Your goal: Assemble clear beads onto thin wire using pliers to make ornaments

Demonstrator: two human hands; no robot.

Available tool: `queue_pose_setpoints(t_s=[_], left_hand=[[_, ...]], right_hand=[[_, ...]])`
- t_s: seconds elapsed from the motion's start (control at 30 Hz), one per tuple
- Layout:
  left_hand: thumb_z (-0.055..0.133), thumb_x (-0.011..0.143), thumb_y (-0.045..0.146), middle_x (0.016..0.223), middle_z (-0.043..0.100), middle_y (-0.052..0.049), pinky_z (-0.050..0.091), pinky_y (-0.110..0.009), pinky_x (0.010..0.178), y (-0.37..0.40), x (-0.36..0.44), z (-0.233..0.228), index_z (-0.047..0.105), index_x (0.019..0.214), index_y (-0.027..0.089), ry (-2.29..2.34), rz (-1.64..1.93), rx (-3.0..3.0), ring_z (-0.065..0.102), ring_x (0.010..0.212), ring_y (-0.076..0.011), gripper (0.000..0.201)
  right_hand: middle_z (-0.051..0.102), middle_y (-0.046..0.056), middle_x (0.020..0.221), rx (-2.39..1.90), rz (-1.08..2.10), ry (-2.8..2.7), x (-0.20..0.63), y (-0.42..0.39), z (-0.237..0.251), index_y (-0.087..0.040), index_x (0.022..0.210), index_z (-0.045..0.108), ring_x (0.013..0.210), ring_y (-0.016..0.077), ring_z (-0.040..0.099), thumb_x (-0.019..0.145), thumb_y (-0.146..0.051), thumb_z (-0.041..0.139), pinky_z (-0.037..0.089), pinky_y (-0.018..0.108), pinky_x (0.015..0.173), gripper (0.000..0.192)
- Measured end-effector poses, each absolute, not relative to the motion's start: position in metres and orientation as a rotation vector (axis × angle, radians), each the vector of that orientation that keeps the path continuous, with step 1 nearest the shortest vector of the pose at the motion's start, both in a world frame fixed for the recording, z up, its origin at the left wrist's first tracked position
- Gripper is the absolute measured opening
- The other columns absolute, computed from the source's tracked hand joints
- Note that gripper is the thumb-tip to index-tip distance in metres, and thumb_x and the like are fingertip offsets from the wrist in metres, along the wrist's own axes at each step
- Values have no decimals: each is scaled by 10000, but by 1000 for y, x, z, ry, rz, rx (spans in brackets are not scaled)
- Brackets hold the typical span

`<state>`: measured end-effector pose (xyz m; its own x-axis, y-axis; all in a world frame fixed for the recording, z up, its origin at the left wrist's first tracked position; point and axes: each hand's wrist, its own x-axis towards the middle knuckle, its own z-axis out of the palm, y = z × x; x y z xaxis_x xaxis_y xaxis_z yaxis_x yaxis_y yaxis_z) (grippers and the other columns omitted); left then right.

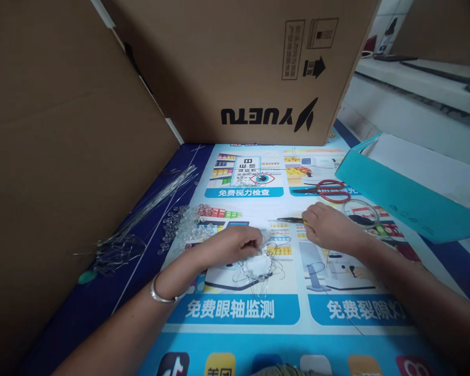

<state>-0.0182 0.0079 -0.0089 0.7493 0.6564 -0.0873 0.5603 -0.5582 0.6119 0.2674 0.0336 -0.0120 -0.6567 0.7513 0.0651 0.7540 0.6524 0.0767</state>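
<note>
My left hand (pixel 235 244) is closed at the upper edge of a small wire-and-bead piece (pixel 258 267). That piece has a white oval centre, a ring of clear beads and thin wires curling out around it. My right hand (pixel 326 225) is wrapped round the handles of long-nose pliers (pixel 290 220), whose dark tips point left, apart from the piece. Left of my left hand lies a heap of clear beads (pixel 186 222). Just beyond my right hand rest red-handled scissors (pixel 332 191) and a coil of thin wire (pixel 362 213).
A large cardboard box (pixel 235 68) stands upright at the back, with another cardboard panel (pixel 55 130) on the left. A bundle of straight wires (pixel 160 198) and a tangled wire piece (pixel 119 253) lie left. An open turquoise box (pixel 407 196) sits right, on the printed table cover (pixel 235 334).
</note>
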Motion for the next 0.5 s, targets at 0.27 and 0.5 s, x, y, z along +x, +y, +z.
queue_pose_setpoints(t_s=[0.27, 0.5], left_hand=[[536, 804, 189, 821, 617, 11, 343, -209, 622, 5, -15, -9, 573, 854, 200, 914, 236, 2331, 544, 733, -130, 63], [525, 792, 152, 830, 624, 23, 352, -197, 624, 5, -15, -7, 569, 846, 202, 895, 228, 2295, 547, 735, -121, 86]], right_hand=[[535, 92, 879, -1038, 183, -2905, 243, -6, 23, -165, 912, 597, 869, 201, 451, 875, -368, 417, 361, 302, 726, 274], [542, 101, 883, -989, -140, -3007, 220, -22, 21, -163, 965, 597, 891, 224, 450, 876, -300, 438, 343, 341, 742, 228]])
